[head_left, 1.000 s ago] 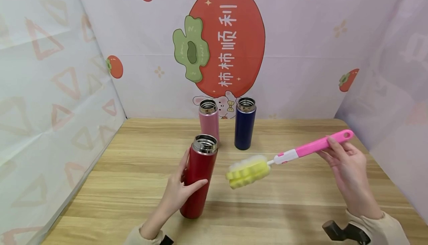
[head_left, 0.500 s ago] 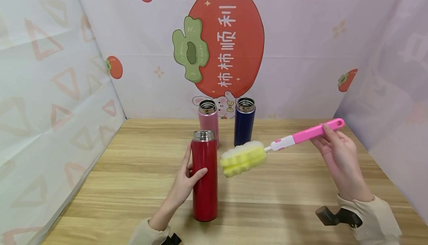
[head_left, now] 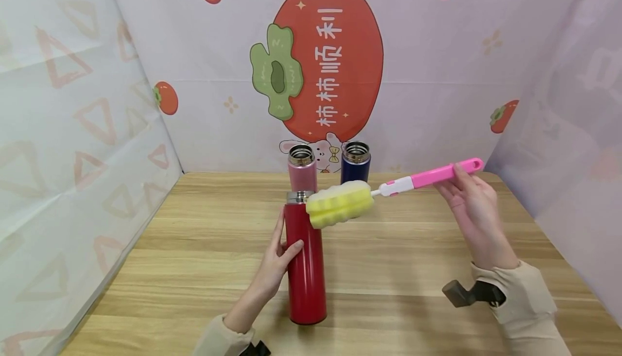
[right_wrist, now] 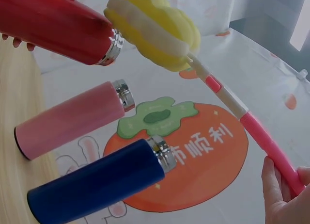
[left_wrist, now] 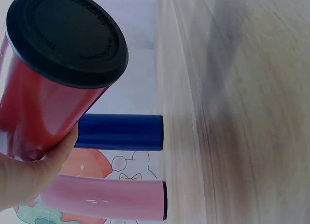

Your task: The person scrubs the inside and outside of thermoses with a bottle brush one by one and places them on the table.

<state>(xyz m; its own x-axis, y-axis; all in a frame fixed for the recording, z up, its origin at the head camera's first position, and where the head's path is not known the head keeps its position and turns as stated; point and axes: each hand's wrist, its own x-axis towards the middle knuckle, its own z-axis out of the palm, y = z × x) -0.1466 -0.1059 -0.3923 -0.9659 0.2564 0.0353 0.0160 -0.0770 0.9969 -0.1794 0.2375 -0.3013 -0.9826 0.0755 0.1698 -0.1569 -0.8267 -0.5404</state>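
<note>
My left hand [head_left: 273, 269] grips a red vacuum flask [head_left: 308, 280], fingers behind it and thumb across its front. The flask has no lid, and its black base [left_wrist: 68, 37] shows raised off the table in the left wrist view. By its pink handle, my right hand [head_left: 473, 213] holds a bottle brush [head_left: 340, 205]. The brush's yellow and white sponge head covers part of the steel neck in the head view. Close by the flask's mouth [right_wrist: 112, 48] is the sponge in the right wrist view; whether they touch I cannot tell.
A pink flask [head_left: 302, 172] and a dark blue flask [head_left: 355, 169] stand upright and lidless at the back of the wooden table [head_left: 194, 269]. Printed cloth walls [head_left: 218, 129] enclose the table at the back and both sides.
The red flask has shifted right and its mouth has tipped away from the head camera. My right hand has brought the brush up and left, its sponge now overlapping the flask's neck.
</note>
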